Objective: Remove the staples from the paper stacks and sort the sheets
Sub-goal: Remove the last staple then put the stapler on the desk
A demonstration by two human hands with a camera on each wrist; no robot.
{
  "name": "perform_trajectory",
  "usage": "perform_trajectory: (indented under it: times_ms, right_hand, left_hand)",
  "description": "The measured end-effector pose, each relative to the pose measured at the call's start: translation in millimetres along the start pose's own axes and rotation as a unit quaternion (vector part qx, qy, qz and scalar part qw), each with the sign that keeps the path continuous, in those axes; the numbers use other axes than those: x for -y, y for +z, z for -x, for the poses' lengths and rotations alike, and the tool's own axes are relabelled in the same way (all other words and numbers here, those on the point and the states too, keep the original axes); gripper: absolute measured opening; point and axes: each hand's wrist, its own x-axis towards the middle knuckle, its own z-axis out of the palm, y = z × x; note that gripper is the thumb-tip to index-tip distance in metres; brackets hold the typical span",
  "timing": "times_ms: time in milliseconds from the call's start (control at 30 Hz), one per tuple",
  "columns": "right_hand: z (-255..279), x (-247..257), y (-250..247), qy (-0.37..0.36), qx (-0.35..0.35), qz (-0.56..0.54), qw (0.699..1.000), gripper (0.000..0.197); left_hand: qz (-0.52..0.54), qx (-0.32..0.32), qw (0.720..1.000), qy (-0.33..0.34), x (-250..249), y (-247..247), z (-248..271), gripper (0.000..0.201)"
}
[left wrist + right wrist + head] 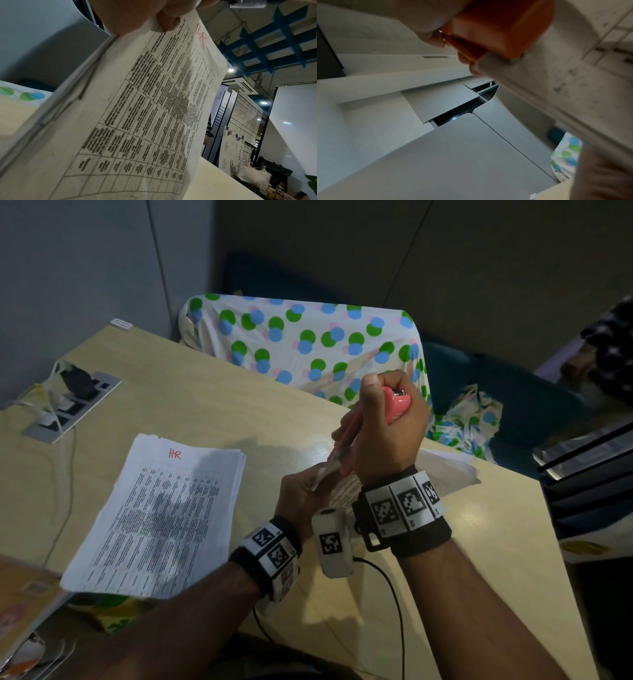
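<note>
Both hands (387, 426) apparently work stapler (394, 404).

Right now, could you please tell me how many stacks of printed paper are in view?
2. One white printed stack marked HR lies flat on the table's left. The other printed stack is pinched at its corner by the left hand; sheets behind it may be hidden.

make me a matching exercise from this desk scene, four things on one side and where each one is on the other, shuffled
Things:
1. pink plastic stapler
2. stapled sheets of printed paper
3. white paper stack marked HR in red
4. spotted green and blue cloth

Places:
A. flat on the beige table
B. draped over something beyond the table
C. gripped in the right hand
D. pinched at a corner by the left hand

Pairs: 1-C, 2-D, 3-A, 4-B
</note>
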Motion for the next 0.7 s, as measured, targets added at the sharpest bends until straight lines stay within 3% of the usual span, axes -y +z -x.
perform_trajectory:
  times_ms: [200, 333, 467, 633, 700]
  right_hand:
    - [-0.6, 3.1, 4.3, -0.001, -0.021, 0.024, 0.999, 0.023]
    - [-7.7, -0.8, 1.9, 0.013, 0.002, 0.021, 1.000, 0.012]
    - [-13.4, 9.3, -9.3, -0.043, 0.032, 0.001, 0.999, 0.009]
    - [-25.4, 21.9, -55.1, -0.158, -0.046, 0.065, 0.984, 0.020]
    - [-27.5, 19.2, -77.2, -0.151, -0.050, 0.103, 0.982, 0.024]
  left_hand:
    - [-0.007, 0.017, 1.000, 0.010, 1.8, -3.4, 1.0, 0.047]
    - [-0.002, -0.005, 0.998, -0.057, 4.5, -2.5, -1.3, 0.042]
    - [0.010, -0.038, 0.995, -0.091, 1.3, -4.9, -3.3, 0.023]
    - [0.002, -0.092, 0.988, -0.122, -6.5, -21.7, -12.6, 0.019]
    - [0.011, -0.144, 0.979, -0.146, -14.6, -33.4, -19.2, 0.017]
